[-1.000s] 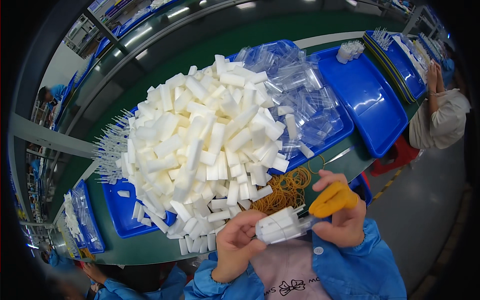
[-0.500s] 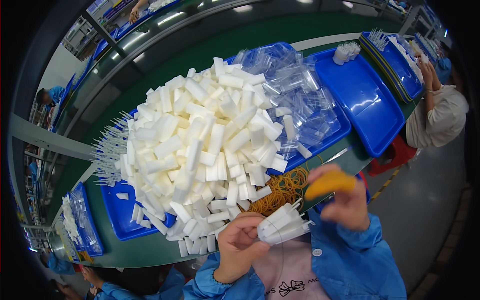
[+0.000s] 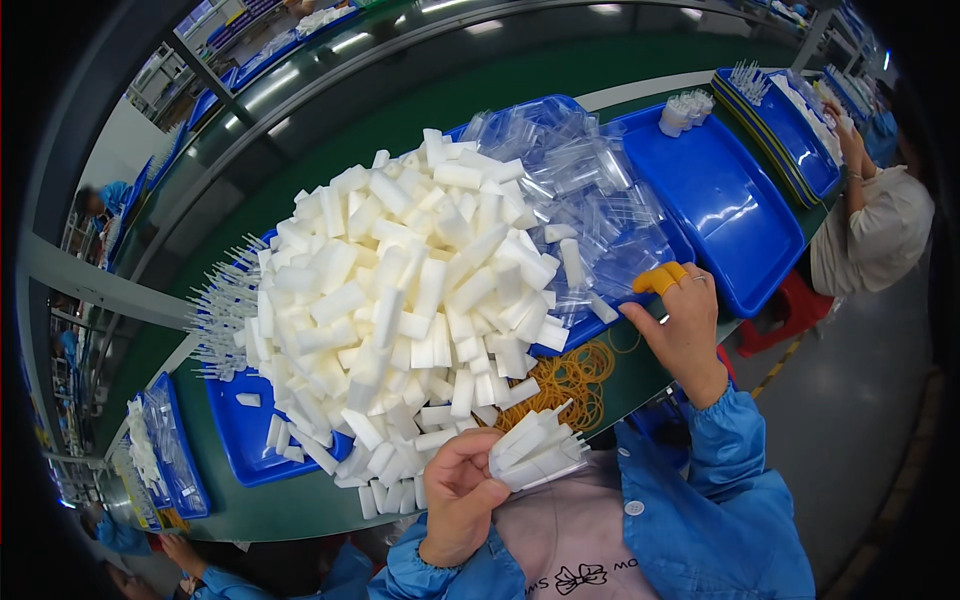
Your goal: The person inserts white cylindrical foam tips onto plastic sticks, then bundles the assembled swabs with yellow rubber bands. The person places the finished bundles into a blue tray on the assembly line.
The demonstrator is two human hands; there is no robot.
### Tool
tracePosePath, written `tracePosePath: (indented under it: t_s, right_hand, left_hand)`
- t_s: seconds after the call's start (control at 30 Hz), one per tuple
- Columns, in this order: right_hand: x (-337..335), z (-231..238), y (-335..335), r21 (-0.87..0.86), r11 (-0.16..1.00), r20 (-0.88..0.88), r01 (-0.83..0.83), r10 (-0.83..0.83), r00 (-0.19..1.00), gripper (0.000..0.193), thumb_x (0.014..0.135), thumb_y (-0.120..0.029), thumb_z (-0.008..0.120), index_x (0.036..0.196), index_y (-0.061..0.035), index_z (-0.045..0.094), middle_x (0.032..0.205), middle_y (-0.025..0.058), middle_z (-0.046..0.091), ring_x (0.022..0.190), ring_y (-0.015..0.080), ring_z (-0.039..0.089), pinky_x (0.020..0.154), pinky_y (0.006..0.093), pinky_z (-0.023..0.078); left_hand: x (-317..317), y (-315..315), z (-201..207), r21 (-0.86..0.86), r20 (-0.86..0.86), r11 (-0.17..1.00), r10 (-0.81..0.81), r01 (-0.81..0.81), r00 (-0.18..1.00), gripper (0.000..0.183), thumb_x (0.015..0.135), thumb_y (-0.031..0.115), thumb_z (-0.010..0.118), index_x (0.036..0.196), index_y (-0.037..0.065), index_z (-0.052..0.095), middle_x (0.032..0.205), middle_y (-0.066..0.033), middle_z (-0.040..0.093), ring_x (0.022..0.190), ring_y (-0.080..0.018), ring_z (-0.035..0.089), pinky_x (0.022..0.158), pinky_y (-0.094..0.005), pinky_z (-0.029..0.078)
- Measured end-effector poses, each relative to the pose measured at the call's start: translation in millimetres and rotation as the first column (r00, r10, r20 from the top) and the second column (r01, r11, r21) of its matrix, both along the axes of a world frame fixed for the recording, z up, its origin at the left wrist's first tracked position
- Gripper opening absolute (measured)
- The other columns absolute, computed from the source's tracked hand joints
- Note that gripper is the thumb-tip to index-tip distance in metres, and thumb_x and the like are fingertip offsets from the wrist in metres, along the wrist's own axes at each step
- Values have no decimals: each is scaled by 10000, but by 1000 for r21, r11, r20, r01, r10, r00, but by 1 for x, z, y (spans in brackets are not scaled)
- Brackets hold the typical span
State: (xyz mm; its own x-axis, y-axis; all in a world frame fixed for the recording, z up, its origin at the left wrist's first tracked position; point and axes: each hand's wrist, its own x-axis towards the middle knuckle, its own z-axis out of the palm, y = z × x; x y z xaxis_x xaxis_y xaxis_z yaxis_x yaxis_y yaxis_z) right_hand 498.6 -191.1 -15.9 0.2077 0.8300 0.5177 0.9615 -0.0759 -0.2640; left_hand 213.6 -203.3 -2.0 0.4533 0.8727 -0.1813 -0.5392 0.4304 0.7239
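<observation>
Two hands at the worktop's near edge: your left hand pinches a fanned bundle of white foam sticks close to your chest. Your right hand, fingers spread and yellow finger cots on, rests on the clear plastic sleeves in the blue tray, just beyond the rubber bands.

White sticks bundle in left hand
</observation>
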Motion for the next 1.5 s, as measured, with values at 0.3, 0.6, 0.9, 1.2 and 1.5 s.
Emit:
tracePosePath:
  t_s: [0.3, 0.6, 0.9, 1.2, 1.5]
  right_hand:
    - [3, 4, -9, 36, 999, -189, 16, -9, 982, 168, 768, -92, 663, 916, -25, 620, 834, 120, 610, 779, 270, 582, 860, 375, 424]
    - [-32, 38, -44, 392, 894, -912, -214, 409, 38, 218, 784, -31, 569, 993, 29, 581, 915, 119, 570, 830, 177, 574, 759, 305, 471]
    - [-53, 43, -46, 384, 814, -913, -436, 405, -48, 376, 752, 63, 574, 1125, 46, 527, 1048, 126, 542, 949, 209, 581, 871, 343, 465]
    - [-46, 48, -42, 323, 782, -942, -533, 318, -104, 336, 773, 90, 614, 1099, 55, 538, 1062, 143, 576, 973, 247, 635, 888, 356, 505]
    - [-33, 62, -35, 264, 738, -940, -621, 342, 7, 302, 719, 67, 680, 1008, 59, 594, 993, 170, 605, 864, 259, 660, 787, 348, 536]
  left_hand:
    - [-1, 1, 1, 13, -17, 1000, 11, -11, 1000, 428, 737, 23, 703, 1121, -58, 533, 1116, -152, 574, 1044, -212, 575, 931, -349, 439]
    - [3, 0, -1, 336, -258, 942, 121, -28, 958, 429, 678, -48, 747, 1071, -56, 576, 1110, -161, 550, 1033, -233, 569, 923, -347, 455]
    - [1, -4, 3, 554, -422, 830, 218, 60, 880, 406, 660, 89, 795, 994, -43, 606, 1059, -171, 550, 979, -234, 559, 860, -340, 461]
    - [0, 6, 27, 703, -598, 635, 287, 319, 748, 503, 660, 26, 780, 1134, -26, 619, 1016, -137, 549, 848, -206, 599, 709, -288, 506]
    - [0, 6, 36, 640, -621, 655, 133, 402, 772, 498, 623, 16, 765, 1105, -7, 641, 1016, -128, 505, 846, -189, 566, 694, -276, 483]
